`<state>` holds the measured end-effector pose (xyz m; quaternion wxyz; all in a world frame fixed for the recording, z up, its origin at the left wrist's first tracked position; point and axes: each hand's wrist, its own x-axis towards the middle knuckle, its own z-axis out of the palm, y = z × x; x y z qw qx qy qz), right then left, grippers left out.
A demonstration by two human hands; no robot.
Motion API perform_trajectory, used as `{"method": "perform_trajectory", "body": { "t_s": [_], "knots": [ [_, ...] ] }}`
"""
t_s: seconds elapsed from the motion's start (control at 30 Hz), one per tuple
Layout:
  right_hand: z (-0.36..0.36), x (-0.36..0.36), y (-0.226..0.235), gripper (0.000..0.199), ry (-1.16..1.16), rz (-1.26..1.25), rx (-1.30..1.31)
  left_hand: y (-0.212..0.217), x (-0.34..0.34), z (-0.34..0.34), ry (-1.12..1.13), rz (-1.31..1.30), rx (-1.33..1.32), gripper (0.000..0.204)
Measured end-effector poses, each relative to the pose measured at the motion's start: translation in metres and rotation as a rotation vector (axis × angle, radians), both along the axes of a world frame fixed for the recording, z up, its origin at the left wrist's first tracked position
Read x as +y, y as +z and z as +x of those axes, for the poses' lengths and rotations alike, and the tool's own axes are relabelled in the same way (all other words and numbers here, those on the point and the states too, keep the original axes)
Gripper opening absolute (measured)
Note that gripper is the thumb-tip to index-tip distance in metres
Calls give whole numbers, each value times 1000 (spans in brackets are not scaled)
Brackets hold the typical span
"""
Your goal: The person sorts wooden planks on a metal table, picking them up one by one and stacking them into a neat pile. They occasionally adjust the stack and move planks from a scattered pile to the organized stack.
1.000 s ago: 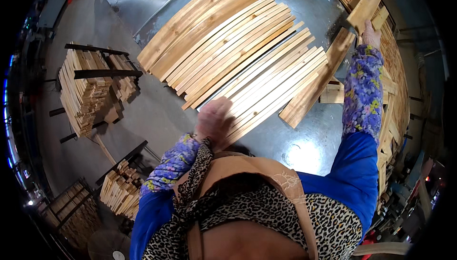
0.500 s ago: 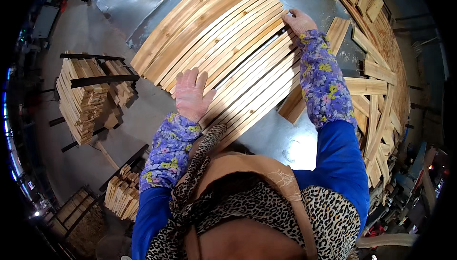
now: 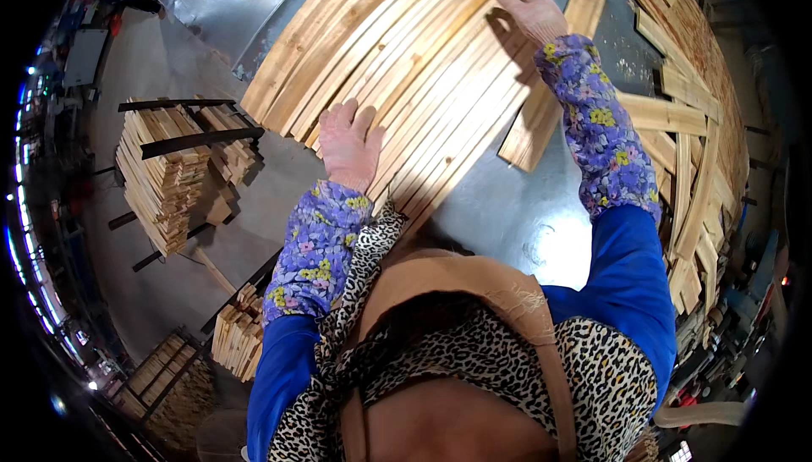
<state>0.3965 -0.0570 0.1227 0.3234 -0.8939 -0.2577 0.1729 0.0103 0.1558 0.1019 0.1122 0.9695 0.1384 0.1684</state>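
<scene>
Long pale wooden strips (image 3: pixel 461 94) lie side by side on a shiny metal table, running from near my body to the far right. My left hand (image 3: pixel 349 147), in a pinkish work glove, rests with fingers spread flat across the near-left ends of the strips. At their far end is my right hand (image 3: pixel 533 15), gloved alike, its fingers curled over the end of a wooden strip (image 3: pixel 478 7); its fingertips are partly hidden. Left of the strips lie wider boards (image 3: pixel 326 18). A separate short board (image 3: pixel 531 130) sits just right of the row, below my right forearm.
Loose board pieces (image 3: pixel 664 112) lie in a heap along the right, beside a round-edged wooden surface (image 3: pixel 706 47). On the left, stacked wood (image 3: pixel 161 178) rests between dark metal bars (image 3: pixel 203 142). Another stack (image 3: pixel 237 335) stands nearer. A pale hose (image 3: pixel 702 414) is at lower right.
The dark gap between the strips has closed up. My right hand has stayed at the far end, its fingers more curled. The whole view has shifted slightly, the table appearing higher.
</scene>
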Motion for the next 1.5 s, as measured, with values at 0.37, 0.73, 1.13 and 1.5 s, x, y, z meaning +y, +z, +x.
{"method": "perform_trajectory", "body": {
  "t_s": [0.37,0.73,1.13,1.5],
  "knots": [
    [-184,-79,-32,78,-544,341,154,9,16,1,23,-45,133,38],
    [-283,-6,-83,137,-253,94,562,0,241,69,170,-97,265,61],
    [-191,223,-41,144,-305,-61,688,-4,450,177,34,-780,72,50],
    [-169,300,-28,105,-235,33,564,18,580,239,-108,-247,234,53]
  ]
}}
